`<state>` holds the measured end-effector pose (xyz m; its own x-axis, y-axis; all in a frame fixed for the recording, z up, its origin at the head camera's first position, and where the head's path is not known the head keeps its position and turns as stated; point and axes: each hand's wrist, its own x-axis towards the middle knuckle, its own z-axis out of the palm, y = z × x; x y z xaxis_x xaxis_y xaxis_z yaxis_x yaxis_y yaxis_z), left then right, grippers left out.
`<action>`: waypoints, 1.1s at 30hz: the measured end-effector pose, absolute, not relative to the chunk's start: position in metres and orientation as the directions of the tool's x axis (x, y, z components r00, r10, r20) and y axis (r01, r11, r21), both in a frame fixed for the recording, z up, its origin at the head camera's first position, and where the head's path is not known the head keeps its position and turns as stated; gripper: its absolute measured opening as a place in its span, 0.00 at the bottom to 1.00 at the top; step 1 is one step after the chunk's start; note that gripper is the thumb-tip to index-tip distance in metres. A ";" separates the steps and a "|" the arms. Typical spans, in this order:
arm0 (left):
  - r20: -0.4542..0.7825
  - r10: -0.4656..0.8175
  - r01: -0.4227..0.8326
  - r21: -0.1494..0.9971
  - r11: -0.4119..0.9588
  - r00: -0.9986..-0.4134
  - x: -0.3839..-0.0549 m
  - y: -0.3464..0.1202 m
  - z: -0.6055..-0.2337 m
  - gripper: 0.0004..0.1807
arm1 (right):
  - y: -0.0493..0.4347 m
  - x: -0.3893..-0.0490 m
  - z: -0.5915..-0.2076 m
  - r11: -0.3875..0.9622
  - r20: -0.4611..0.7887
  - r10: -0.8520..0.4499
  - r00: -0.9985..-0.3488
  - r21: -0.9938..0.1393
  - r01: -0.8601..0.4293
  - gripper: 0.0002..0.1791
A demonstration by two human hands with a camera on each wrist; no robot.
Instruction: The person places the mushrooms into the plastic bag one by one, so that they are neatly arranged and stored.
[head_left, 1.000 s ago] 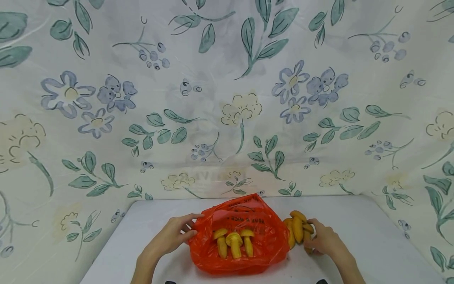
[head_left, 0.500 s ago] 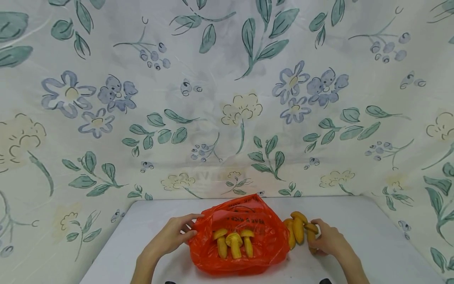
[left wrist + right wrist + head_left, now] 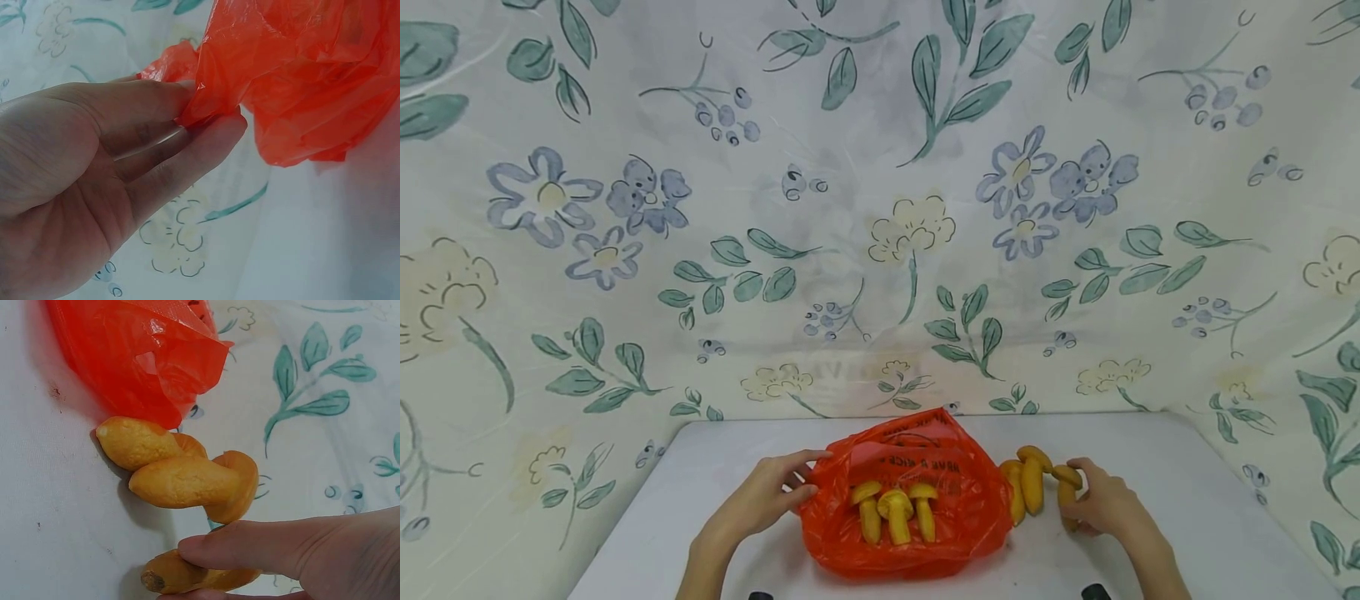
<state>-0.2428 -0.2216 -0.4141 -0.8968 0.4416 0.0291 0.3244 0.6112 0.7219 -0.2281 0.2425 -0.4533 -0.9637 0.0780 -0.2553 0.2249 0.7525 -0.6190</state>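
A red plastic bag [image 3: 842, 554] lies on the table with its mouth facing me, and several yellow mushrooms [image 3: 897, 517] show inside it. My left hand [image 3: 775, 492] pinches the bag's left edge; in the left wrist view thin red plastic [image 3: 219, 87] sits between thumb and fingers. To the right of the bag, my right hand [image 3: 1108, 504] holds a yellow-brown mushroom [image 3: 172, 574] by its stem, thumb on the near side. Two more mushrooms [image 3: 1033, 483] lie side by side between the bag and that hand, the left one touching the bag in the right wrist view.
Everything rests on a white table [image 3: 700, 467]. Behind it hangs a floral cloth [image 3: 850, 333], which comes forward along both sides. Dark round objects [image 3: 1096, 592] poke in at the bottom edge of the head view.
My right hand has moved slightly to the right with the mushroom in its grip, opening a gap from the other two. The left hand and the bag have stayed put.
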 end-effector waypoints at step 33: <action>0.015 0.429 0.305 0.726 0.616 -0.903 -0.245 -0.222 -0.415 0.24 | 0.253 -0.226 -0.449 0.752 -0.224 0.071 -0.972 -0.628 0.200 0.40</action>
<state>-0.2445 -0.2218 -0.4154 -0.9032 0.4289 0.0154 0.3050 0.6162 0.7261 -0.2260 0.2525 -0.4493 -0.9720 0.0707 -0.2242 0.1996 0.7524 -0.6278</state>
